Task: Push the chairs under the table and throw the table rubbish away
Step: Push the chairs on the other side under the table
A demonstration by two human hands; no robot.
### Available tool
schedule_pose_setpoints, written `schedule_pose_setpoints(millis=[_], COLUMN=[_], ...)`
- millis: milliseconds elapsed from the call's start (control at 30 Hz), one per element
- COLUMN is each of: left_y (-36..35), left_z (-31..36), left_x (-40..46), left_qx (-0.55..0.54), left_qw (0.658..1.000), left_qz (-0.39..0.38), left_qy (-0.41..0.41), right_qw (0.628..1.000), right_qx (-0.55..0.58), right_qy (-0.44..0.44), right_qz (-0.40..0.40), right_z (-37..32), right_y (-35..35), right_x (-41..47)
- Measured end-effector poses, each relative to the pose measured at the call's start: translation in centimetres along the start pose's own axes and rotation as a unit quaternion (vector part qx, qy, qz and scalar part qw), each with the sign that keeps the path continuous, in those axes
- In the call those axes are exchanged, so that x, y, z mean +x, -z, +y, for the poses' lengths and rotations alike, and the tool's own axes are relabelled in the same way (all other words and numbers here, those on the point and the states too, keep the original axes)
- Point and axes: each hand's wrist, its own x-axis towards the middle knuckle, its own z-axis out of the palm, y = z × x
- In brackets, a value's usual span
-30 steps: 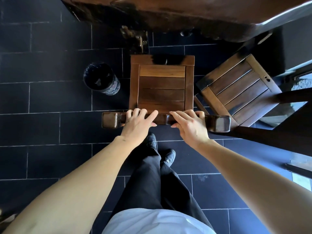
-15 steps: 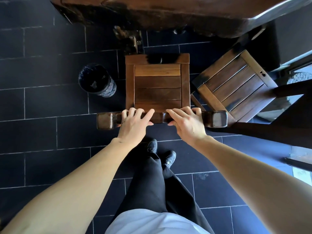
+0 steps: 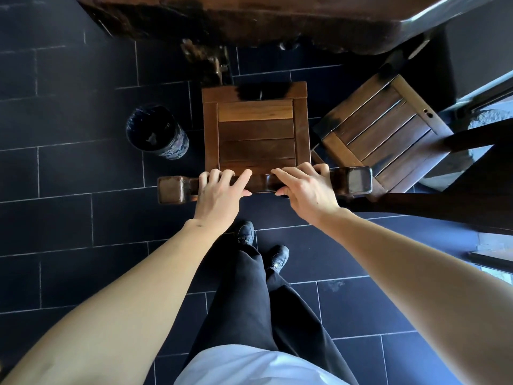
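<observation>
A wooden chair with a slatted seat (image 3: 256, 134) stands right below me, facing the dark wooden table (image 3: 277, 20) at the top. Its thick top rail (image 3: 358, 180) runs across under both my hands. My left hand (image 3: 220, 191) and my right hand (image 3: 304, 187) lie side by side on the rail, fingers curled over its far edge. The seat's front edge lies a little short of the table's edge. A second slatted chair (image 3: 383, 129) stands turned at an angle to the right, close beside the first.
A round dark bin (image 3: 155, 132) lined with a black bag stands on the tiled floor left of the chair. A rough table leg (image 3: 208, 59) stands between bin and chair front. Dark furniture (image 3: 444, 209) and a bright glass door edge fill the right side.
The chair has slid a little toward the table, both hands keeping their hold on the rail. The view has shifted slightly with it.
</observation>
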Motion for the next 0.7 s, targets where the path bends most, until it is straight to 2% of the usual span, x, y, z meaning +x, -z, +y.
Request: schedule_pose_setpoints(millis=[133, 233, 433, 700], left_y=[-0.3, -0.1, 1.1, 1.0], left_z=[0.7, 1.6, -2.0, -2.6], left_x=[0.5, 1.8, 6.0, 6.8], left_qx=[0.005, 0.0, -0.007, -0.014], left_qw=[1.0, 1.0, 0.999, 0.999], left_qz=[0.0, -0.005, -0.044, -0.034], left_qy=[0.002, 0.012, 0.019, 0.003], right_qw=[1.0, 1.0, 0.997, 0.997], right_qx=[-0.005, -0.011, 0.021, 0.049], right_qy=[0.009, -0.017, -0.058, -0.05], right_qz=[-0.009, -0.014, -0.042, -0.034], right_z=[1.2, 2.3, 1.2, 1.9], right_y=[0.2, 0.7, 0.7, 0.5], right_x=[0.2, 0.9, 5.6, 6.3])
